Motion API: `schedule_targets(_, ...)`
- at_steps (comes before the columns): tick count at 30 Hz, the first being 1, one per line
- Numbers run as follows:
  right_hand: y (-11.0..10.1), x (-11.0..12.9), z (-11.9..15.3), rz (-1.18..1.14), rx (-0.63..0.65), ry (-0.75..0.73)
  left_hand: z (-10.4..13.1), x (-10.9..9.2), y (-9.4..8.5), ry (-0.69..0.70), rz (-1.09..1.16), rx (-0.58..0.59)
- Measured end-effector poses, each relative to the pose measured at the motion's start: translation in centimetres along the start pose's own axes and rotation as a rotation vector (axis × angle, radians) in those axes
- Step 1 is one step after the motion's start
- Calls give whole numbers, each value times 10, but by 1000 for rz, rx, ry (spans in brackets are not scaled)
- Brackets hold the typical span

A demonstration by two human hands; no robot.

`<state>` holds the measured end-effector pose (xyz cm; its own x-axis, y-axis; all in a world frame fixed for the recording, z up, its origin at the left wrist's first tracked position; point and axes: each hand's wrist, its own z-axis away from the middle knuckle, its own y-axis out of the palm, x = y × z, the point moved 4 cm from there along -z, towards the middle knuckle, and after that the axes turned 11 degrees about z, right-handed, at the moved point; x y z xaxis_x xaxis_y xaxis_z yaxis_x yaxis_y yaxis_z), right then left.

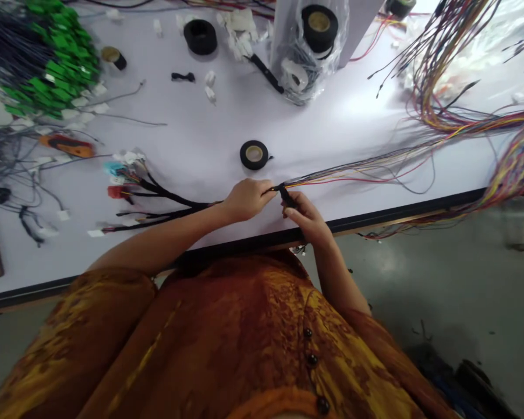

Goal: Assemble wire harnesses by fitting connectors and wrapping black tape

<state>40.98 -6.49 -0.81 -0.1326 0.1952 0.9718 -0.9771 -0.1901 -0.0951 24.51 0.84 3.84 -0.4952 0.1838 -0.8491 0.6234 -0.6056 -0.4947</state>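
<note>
My left hand (247, 199) is closed round a wire harness (170, 196) near the table's front edge. The harness's taped branches spread leftward, ending in blue, red and white connectors. On its right, loose coloured wires (353, 170) run out toward the far right. My right hand (306, 218) pinches a strip of black tape (287, 196), whose upper end sits on the wires just right of my left hand. A roll of black tape (254, 155) lies flat a little above my hands, apart from them.
Green connectors (61, 58) on dark wires are heaped at the upper left, above an orange cutter (67, 145). Another black tape roll (200, 36) and a plastic bag (303, 75) with rolls stand at the back. Bundled wires (515, 151) hang over the table's right front edge.
</note>
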Motion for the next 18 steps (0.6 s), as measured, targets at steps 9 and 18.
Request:
schedule_targets(9, 22, -5, 9, -105, -203, 120, -32, 9, 12, -320, 440, 331)
schedule_targets(18, 12, -8, -13, -83, -327, 97, -34, 12, 26, -84, 114, 22)
